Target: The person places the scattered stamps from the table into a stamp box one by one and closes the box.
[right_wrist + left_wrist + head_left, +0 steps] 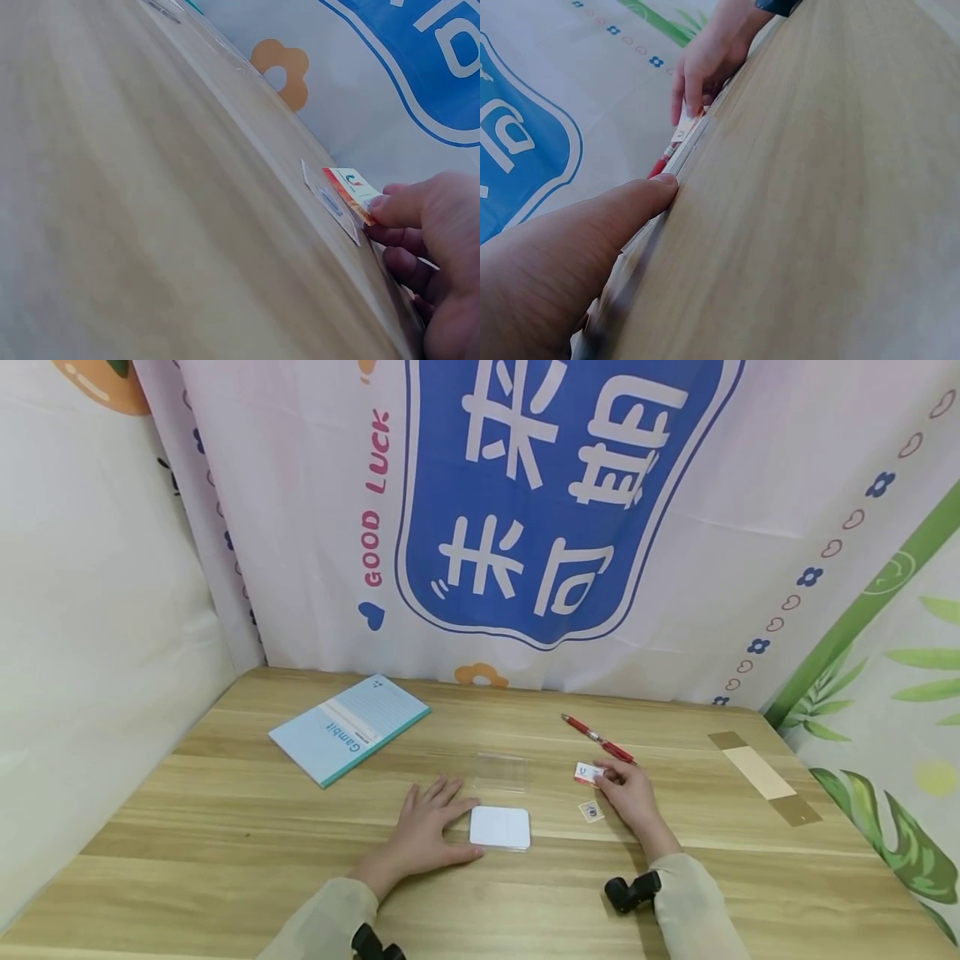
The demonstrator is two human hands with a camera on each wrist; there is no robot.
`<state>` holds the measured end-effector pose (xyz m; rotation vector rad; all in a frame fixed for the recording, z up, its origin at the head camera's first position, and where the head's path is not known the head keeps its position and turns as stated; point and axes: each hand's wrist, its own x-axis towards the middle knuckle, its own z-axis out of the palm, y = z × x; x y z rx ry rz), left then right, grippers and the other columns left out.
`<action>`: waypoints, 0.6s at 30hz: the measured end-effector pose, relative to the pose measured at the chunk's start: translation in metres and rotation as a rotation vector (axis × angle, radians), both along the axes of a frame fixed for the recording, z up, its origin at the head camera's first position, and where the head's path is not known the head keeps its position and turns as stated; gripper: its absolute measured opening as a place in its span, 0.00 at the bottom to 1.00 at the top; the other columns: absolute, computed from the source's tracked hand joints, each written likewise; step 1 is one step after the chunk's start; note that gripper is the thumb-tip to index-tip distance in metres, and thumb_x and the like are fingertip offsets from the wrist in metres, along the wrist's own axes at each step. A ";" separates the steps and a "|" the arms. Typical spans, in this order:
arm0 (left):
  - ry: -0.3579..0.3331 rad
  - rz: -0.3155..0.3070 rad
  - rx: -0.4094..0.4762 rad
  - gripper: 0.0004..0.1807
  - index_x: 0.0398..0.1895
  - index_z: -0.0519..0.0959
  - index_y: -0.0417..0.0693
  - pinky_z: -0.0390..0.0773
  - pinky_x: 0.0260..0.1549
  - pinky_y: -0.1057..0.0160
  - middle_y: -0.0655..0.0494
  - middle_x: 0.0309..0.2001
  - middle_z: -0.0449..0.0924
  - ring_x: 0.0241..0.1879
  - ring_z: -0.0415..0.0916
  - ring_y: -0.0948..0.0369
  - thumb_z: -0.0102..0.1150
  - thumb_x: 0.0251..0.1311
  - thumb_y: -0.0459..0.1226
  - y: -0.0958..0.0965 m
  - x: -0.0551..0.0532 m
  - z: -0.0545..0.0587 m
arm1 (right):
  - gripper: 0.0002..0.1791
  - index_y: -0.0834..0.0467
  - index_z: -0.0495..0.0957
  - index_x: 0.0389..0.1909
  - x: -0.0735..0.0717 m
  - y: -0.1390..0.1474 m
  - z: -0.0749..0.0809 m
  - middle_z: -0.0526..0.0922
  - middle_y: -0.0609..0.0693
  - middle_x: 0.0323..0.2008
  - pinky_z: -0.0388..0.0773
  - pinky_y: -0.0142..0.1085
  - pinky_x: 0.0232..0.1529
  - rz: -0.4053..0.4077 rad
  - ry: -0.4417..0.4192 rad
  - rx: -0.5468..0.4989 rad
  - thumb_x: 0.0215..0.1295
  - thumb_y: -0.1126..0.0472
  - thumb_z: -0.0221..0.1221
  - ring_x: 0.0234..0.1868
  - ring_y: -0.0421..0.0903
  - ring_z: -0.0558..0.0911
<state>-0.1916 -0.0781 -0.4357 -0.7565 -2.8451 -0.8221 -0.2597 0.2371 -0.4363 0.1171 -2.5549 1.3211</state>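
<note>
My right hand (632,795) pinches a small white card with a red edge (586,772) between thumb and fingers. In the right wrist view the card (348,189) is tilted up from the table. Just below it lies a small square piece with a dark print (592,812). My left hand (426,833) rests on the table with its fingers spread. Its thumb and index fingertips are at the left edge of a white rounded card stack (500,827); the head view cannot settle whether they touch it. Behind the stack lies a clear plastic piece (500,772).
A light blue notebook (349,729) lies at the back left of the wooden table (300,868). Behind the right hand is a red pen (597,738). A tan strip with brown ends (763,773) lies at the right. A printed curtain (322,527) hangs behind.
</note>
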 end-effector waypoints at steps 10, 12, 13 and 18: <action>0.001 0.000 -0.001 0.37 0.54 0.70 0.53 0.33 0.52 0.40 0.46 0.62 0.54 0.62 0.43 0.47 0.54 0.42 0.62 0.001 0.001 0.001 | 0.13 0.66 0.77 0.40 0.005 0.002 0.011 0.74 0.52 0.26 0.66 0.30 0.26 -0.010 -0.093 -0.036 0.53 0.67 0.58 0.28 0.43 0.68; 0.001 -0.001 -0.002 0.37 0.54 0.70 0.53 0.33 0.52 0.40 0.46 0.62 0.54 0.62 0.43 0.47 0.54 0.42 0.62 0.001 0.001 0.001 | 0.13 0.66 0.77 0.40 0.008 -0.002 0.016 0.73 0.51 0.25 0.65 0.29 0.26 0.007 -0.089 -0.055 0.52 0.66 0.58 0.27 0.43 0.68; 0.001 0.000 -0.002 0.37 0.54 0.70 0.53 0.33 0.52 0.40 0.46 0.62 0.54 0.62 0.43 0.47 0.54 0.42 0.62 0.001 0.001 0.001 | 0.13 0.66 0.77 0.39 0.010 -0.005 0.019 0.73 0.51 0.25 0.65 0.28 0.25 0.022 -0.085 -0.073 0.52 0.67 0.59 0.27 0.43 0.68; 0.011 0.004 -0.006 0.36 0.54 0.70 0.53 0.34 0.52 0.40 0.45 0.61 0.55 0.61 0.44 0.47 0.55 0.42 0.61 0.000 0.001 0.003 | 0.14 0.65 0.77 0.40 0.022 -0.025 0.034 0.75 0.52 0.26 0.68 0.27 0.25 0.105 -0.130 -0.161 0.51 0.67 0.60 0.27 0.42 0.70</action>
